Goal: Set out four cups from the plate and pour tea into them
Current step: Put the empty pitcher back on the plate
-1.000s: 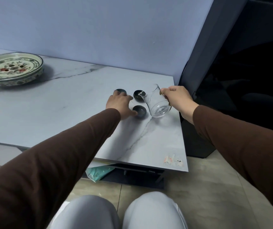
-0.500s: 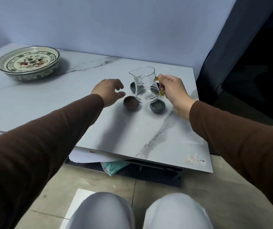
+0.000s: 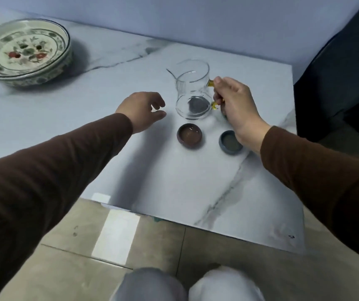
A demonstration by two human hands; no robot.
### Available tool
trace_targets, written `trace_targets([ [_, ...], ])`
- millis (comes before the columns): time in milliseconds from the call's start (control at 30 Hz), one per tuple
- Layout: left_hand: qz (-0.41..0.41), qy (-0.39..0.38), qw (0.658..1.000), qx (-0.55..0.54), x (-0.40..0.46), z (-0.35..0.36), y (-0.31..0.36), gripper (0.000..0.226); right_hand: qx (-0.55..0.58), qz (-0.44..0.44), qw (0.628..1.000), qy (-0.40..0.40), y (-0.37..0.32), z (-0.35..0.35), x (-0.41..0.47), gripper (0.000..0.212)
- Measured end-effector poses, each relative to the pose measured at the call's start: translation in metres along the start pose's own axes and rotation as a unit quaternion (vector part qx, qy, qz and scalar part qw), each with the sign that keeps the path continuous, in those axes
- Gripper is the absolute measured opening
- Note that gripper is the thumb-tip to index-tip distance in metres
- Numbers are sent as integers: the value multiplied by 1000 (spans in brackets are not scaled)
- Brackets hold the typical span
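My right hand (image 3: 236,105) grips the yellow handle of a clear glass pitcher (image 3: 192,92), which stands upright, spout to the left, over a dark cup seen through its base. In front of it sit a brown cup (image 3: 189,136) and a grey-blue cup (image 3: 229,142), the second partly under my right wrist. My left hand (image 3: 144,109) hovers empty, fingers loosely curled, left of the pitcher. The painted plate (image 3: 24,53) rests at the far left of the marble table (image 3: 174,181).
The table's front edge runs diagonally above the tiled floor (image 3: 130,246). A blue wall backs the table, and a dark cabinet (image 3: 348,72) stands to the right. My knees (image 3: 187,285) are at the bottom edge.
The pitcher went from tilted over the cups to upright. My left hand drew back to the left, off the cups. The camera moved closer and looks further down.
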State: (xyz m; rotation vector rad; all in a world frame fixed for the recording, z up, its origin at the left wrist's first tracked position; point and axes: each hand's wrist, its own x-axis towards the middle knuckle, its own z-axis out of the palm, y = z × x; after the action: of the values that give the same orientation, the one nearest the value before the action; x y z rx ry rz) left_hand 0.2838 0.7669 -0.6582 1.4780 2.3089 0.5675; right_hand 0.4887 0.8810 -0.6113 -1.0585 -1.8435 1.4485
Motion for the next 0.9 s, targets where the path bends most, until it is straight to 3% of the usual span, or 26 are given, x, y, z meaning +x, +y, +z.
trace_targets([
  [467,-149,-70,985,-57,-100,-188,34,23,-8,137,988,-71,-174,42,-68,34],
  [900,-134,-95,986,-38,-144,-301,-97,27,-19,195,978,-69,-253,212,-89,30],
])
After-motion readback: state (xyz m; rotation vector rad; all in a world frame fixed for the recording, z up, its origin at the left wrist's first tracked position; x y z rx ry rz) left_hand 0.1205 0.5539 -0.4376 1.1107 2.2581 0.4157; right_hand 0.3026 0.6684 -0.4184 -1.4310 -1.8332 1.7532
